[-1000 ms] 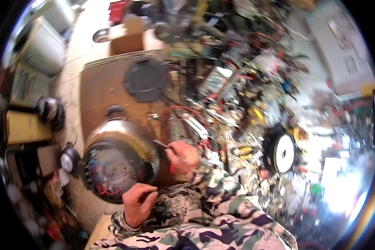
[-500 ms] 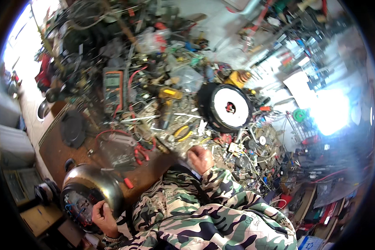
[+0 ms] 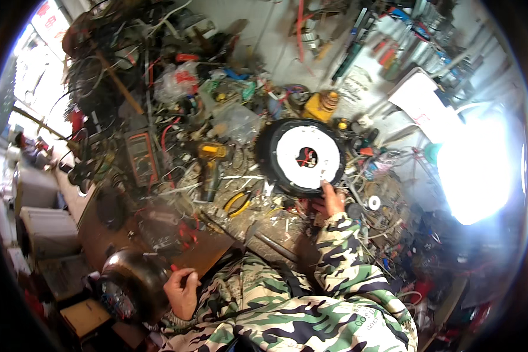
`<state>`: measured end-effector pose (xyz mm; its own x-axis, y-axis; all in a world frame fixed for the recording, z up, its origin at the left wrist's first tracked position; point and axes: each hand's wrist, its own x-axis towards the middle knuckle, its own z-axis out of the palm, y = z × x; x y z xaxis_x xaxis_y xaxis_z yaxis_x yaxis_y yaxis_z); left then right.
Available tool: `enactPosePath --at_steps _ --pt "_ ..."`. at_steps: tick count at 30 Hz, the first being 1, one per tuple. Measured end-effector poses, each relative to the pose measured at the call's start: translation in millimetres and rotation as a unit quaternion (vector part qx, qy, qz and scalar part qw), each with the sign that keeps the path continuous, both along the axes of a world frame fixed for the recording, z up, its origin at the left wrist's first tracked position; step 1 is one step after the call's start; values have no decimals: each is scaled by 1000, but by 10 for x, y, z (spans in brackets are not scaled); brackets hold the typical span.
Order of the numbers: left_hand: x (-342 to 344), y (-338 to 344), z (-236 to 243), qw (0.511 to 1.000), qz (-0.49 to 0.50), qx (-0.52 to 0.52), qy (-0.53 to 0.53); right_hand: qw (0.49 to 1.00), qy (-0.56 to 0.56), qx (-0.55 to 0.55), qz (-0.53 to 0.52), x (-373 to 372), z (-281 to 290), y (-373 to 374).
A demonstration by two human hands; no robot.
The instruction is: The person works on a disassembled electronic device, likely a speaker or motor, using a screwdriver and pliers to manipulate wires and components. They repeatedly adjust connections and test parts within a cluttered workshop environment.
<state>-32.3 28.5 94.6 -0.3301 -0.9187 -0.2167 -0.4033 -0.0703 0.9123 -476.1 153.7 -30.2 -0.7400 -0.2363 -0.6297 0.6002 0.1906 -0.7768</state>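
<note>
Disc point(image 3: 287, 157), white face upward, right hand point(image 3: 331, 201) touching

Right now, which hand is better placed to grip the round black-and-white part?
Probably your right hand: it's at the near edge of the round part. Your left hand is farther away, near the rounded metal vessel.

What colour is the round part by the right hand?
White face, with a black rim around it; the head view shows it best.
</note>
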Motion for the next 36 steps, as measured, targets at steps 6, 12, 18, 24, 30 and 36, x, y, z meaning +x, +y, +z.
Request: enactPosePath --at_steps 6,12,18,24,30,36 --pt "-78 -66 -67 999 -3 22 28 998 11 -23 -53 -26 -144 2" --pt "-93 -186 -65 1000 -2 4 5 993 66 -68 -74 252 17 127" --pt "-65 -203 -117 999 9 42 4 997 77 -24 -6 989 93 -336" --pt "-40 -296 -44 1000 -21 19 -8 974 130 70 170 1380 191 -1306" --pt "136 -321 -140 999 -29 11 -12 957 150 74 235 1593 303 -1732" --pt "53 -298 -220 998 -50 39 1 945 186 87 254 1672 140 -1867"
